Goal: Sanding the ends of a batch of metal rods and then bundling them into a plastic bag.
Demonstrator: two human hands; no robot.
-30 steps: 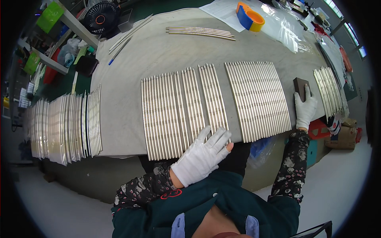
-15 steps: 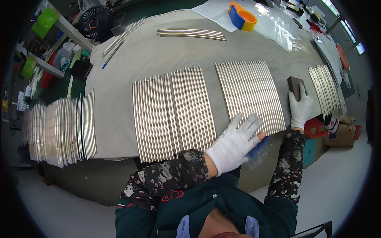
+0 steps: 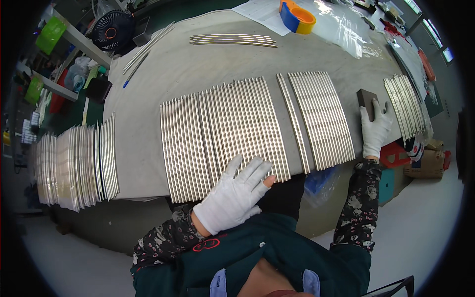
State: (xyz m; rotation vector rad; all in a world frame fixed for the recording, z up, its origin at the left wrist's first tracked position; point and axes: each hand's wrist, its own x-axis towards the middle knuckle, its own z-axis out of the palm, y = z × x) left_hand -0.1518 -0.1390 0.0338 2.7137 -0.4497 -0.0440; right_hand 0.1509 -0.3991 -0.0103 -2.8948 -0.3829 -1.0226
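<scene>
My left hand (image 3: 237, 193), in a white glove with a bare thumb tip, lies flat with fingers spread. It rests on the lower ends of the slim metal rods in the wide middle row (image 3: 222, 133). A narrow strip of rods (image 3: 293, 123) stands apart, right of that row. Beyond it lies another row of rods (image 3: 324, 119). My gloved right hand (image 3: 377, 129) is at the table's right side, with a dark rectangular block (image 3: 366, 98) between thumb and fingers. The block sits on the table.
Plastic-wrapped rods (image 3: 69, 166) lie at the left edge, more rods (image 3: 404, 106) at the right. At the back are several loose rods (image 3: 232, 39), a blue-and-yellow tape roll (image 3: 298, 19), plastic sheeting (image 3: 341, 32), a pen (image 3: 134, 72) and a black fan (image 3: 113, 30).
My left hand has slid left, and rods from the right row have joined the middle row. A narrow strip is left between. My right hand stays at the block, its fingers slightly shifted.
</scene>
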